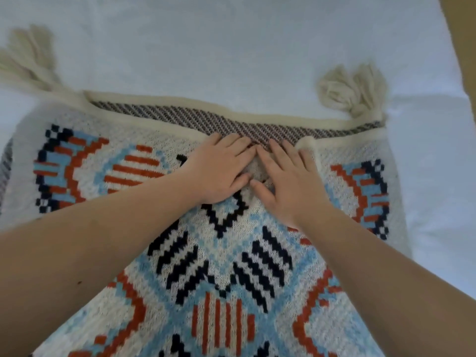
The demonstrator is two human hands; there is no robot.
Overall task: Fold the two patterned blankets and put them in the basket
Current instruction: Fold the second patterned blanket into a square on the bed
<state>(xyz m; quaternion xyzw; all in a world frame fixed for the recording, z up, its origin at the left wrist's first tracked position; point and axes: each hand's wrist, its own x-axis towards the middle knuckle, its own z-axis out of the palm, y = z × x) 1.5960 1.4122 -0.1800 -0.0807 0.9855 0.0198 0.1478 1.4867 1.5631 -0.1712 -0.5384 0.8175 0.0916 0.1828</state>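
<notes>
Hands lie flat and open, left hand (219, 171) touching right hand (286, 181), mid-frame on the blanket (221, 266) near its far edge, which runs left-right.

You have one patterned blanket (221, 253) lying flat, folded over on itself: the cream top layer shows blue, rust-red and black geometric blocks, and its far edge stops just short of the lower layer's brown striped underside. Cream tassels (353, 91) splay from both far corners.
</notes>
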